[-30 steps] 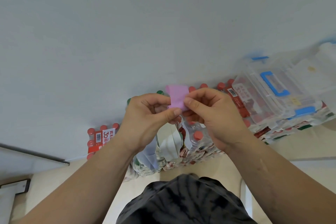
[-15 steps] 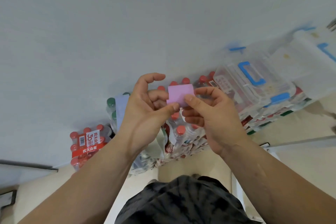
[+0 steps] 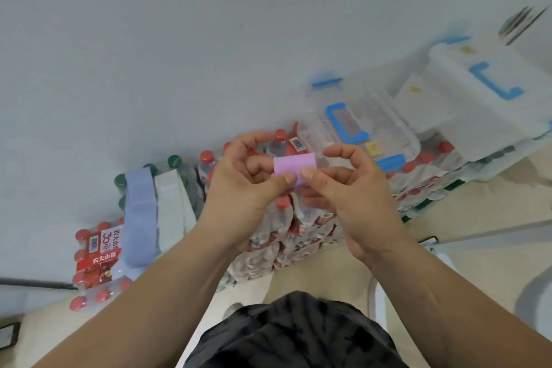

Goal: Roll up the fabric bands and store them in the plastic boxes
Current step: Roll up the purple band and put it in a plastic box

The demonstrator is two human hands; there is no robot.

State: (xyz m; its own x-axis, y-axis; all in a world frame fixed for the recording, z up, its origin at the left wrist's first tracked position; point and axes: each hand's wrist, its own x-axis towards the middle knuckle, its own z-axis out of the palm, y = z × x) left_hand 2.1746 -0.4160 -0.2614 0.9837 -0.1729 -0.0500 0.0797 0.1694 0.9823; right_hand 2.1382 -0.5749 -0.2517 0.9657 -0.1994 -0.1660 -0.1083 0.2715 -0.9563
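Observation:
A small pink rolled fabric band [image 3: 294,166] is held in the air between both hands. My left hand [image 3: 242,188] pinches its left end with thumb and fingers. My right hand [image 3: 349,188] pinches its lower right edge. A light blue band [image 3: 140,215] and a white band [image 3: 170,212] lie draped over the packs of bottles on the left. A clear plastic box with blue handle and clips [image 3: 358,125] sits closed on the bottle packs to the right. A second white box with a blue handle [image 3: 478,89] lies further right, blurred.
Shrink-wrapped packs of red-capped water bottles [image 3: 298,230] are stacked against a white wall. A red-labelled pack [image 3: 98,257] stands at the left, and green-capped bottles [image 3: 122,181] lie under the bands. Beige floor runs below. My dark patterned clothing [image 3: 292,334] fills the bottom middle.
The view has swung left and down, so the boxes sit further right and the blue and white bands have come into sight. The pink band now shows as a wider roll between my fingers.

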